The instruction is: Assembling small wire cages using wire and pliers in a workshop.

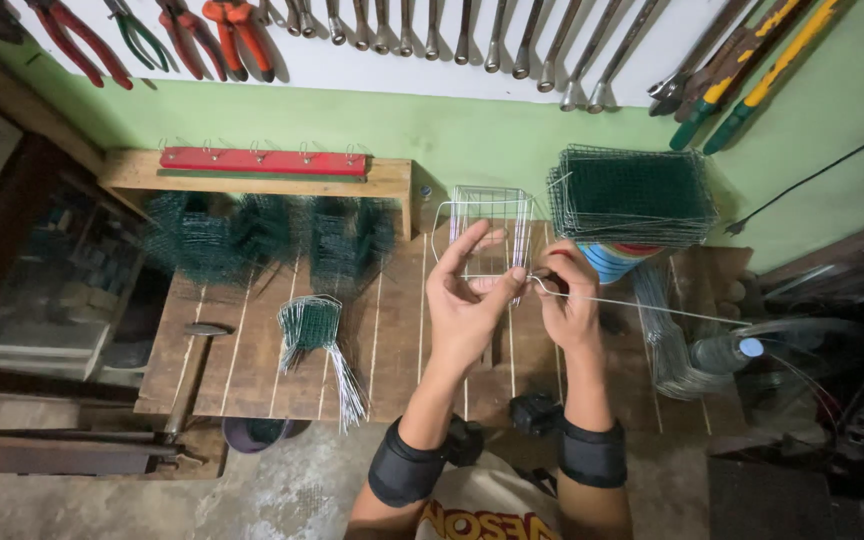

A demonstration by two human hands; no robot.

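above a wooden workbench point(252, 360), 2 hands raised. left hand point(464, 300) half open, fingers spread, fingertips pinching the edge of a small white wire cage point(482, 235). right hand point(567, 300) closed around a thin straight wire point(652, 308) running off to the right. green mesh stack point(632, 195) just behind; hammer point(192, 375) well apart, left.

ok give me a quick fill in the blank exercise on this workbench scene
1. Both hands, left hand and right hand, work a thin silver metal wire above the slatted ____ workbench.
2. The stack of dark green wire mesh panels lies to the ____ of the hands.
3. A hammer with a wooden handle lies at the bench's ____ edge.
4. Both wrists wear ____ bands.

Missing words: wooden; right; left; black
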